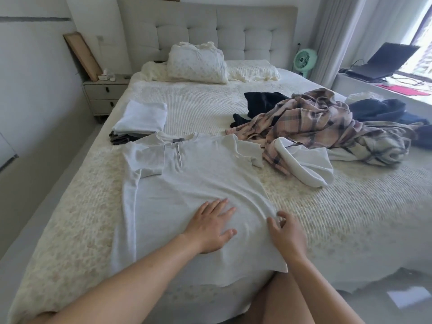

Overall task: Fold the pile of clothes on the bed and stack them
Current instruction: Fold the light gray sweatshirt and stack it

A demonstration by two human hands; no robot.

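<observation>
A pale grey short-sleeved shirt lies spread flat on the bed, collar away from me. My left hand rests flat on its lower middle with fingers straight. My right hand touches the shirt's right edge, fingers loosely bent; I cannot tell if it pinches the cloth. A folded stack, white on top of dark pieces, sits at the left. An unfolded pile lies at the right: a plaid garment, a black one, a white one and dark blue ones.
Pillows lie against the tufted headboard. A nightstand stands left of the bed. On the right, a green fan and an open laptop sit on a ledge by the window.
</observation>
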